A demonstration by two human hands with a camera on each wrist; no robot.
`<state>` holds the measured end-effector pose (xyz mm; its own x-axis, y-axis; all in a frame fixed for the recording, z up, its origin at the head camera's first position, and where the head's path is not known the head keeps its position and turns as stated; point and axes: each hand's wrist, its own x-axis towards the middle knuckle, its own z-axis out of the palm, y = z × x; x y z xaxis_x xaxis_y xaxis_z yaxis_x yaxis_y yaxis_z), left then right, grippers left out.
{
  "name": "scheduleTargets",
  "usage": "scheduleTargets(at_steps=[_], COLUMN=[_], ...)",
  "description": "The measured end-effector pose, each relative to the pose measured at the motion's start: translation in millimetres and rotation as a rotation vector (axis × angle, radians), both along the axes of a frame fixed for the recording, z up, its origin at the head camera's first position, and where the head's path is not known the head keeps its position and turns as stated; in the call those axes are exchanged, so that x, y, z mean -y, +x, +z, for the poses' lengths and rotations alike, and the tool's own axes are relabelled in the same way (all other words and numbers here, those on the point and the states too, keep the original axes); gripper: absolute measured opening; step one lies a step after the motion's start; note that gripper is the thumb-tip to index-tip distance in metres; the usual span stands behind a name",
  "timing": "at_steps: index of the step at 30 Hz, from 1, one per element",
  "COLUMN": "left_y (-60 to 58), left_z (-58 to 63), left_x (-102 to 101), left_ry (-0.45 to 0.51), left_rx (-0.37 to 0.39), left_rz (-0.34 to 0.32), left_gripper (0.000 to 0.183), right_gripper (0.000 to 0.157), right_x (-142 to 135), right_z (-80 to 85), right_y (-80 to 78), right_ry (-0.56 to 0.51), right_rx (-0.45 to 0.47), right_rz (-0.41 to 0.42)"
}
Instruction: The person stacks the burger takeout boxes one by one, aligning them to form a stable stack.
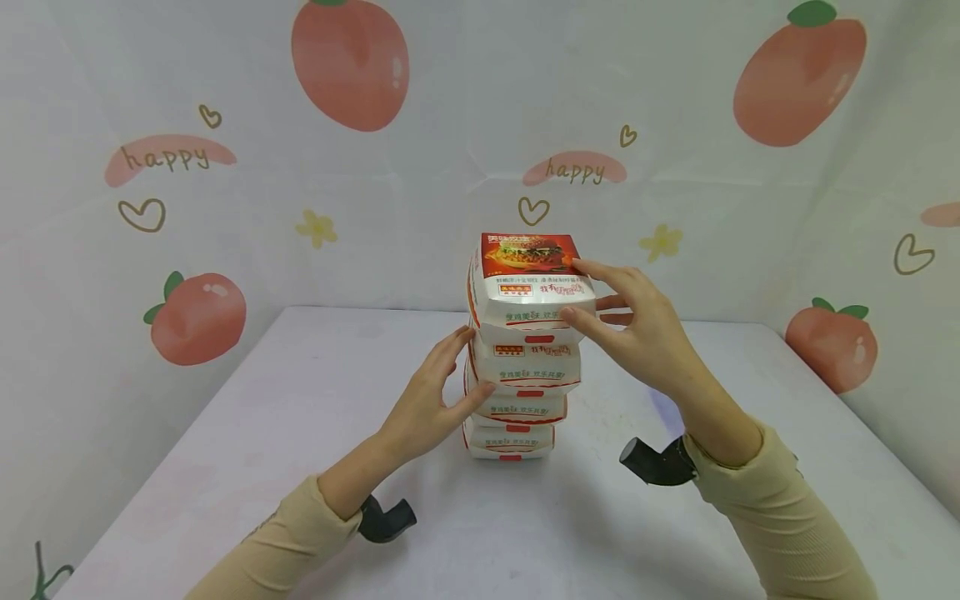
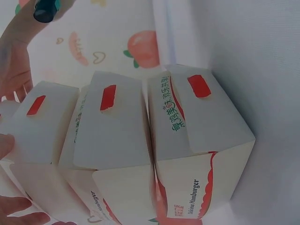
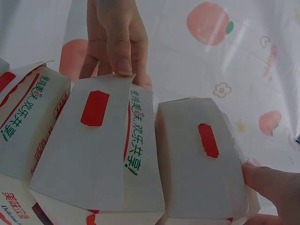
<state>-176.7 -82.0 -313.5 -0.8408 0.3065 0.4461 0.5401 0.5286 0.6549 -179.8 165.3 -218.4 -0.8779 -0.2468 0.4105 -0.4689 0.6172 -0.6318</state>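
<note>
Several white and red paper hamburger boxes stand stacked on the table, a burger picture on the lid of the top box (image 1: 528, 292). My right hand (image 1: 648, 333) rests on that box's right side, index finger on the lid's edge and thumb on the front corner. Lower down, my left hand (image 1: 420, 404) lies along the stack's left side. Its thumb touches the front of the second box (image 1: 525, 367), also seen in the right wrist view, where the left hand's thumb (image 3: 119, 58) meets that box's corner. Red tabs mark the box fronts, such as the lowest box (image 2: 211, 117).
The white table (image 1: 360, 358) spreads around the stack. Behind it hangs a pale cloth (image 1: 420, 167) printed with peaches, hearts and "happy". A black camera mount (image 1: 386, 521) sits at the left wrist, another mount (image 1: 656, 462) at the right. Light sleeves cover both forearms.
</note>
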Motion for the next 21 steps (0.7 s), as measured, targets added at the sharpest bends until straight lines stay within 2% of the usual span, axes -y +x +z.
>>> scheduleTargets(at_steps=[14, 21], left_y=[0.9, 2.4], left_z=[-0.4, 0.8], left_x=[3.4, 5.8], left_ry=[0.016, 0.027], left_rx=[0.021, 0.028], left_rz=[-0.002, -0.009], left_gripper=[0.071, 0.070], right_gripper=[0.058, 0.057], right_x=[-2.0, -8.7], right_z=[0.6, -1.7], right_y=[1.4, 0.7], right_ry=[-0.013, -0.023], right_rx=[-0.039, -0.090], right_rz=[-0.003, -0.006])
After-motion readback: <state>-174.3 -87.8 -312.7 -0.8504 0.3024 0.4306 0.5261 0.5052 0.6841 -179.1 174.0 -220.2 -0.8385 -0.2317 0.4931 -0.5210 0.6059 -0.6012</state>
